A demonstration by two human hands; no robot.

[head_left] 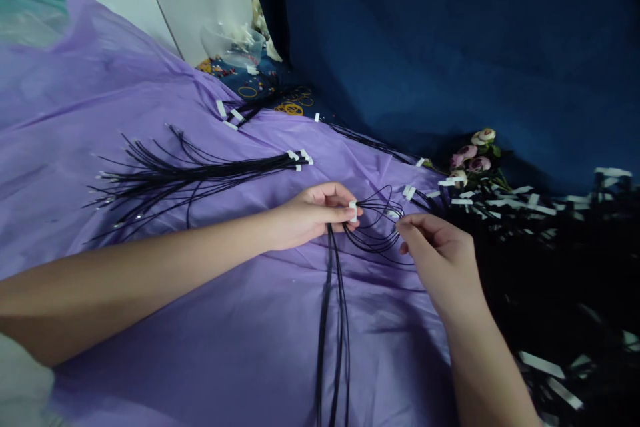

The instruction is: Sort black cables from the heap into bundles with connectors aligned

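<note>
My left hand is closed on a bundle of thin black wires with a white connector at the fingertips. Some wires hang down from this hand towards the bottom of the view; others loop out to the right. My right hand pinches at the right end of those loops, beside another small white piece. Exactly what sits between its fingertips is too small to make out. Left of my hands, a fanned bundle of black wires with white connectors at its right end lies on the purple sheet.
A large heap of black wires with white connectors fills the right side. Artificial flowers lie by the dark blue cloth. Behind are more wire bundles, yellow rubber bands and a clear plastic bowl.
</note>
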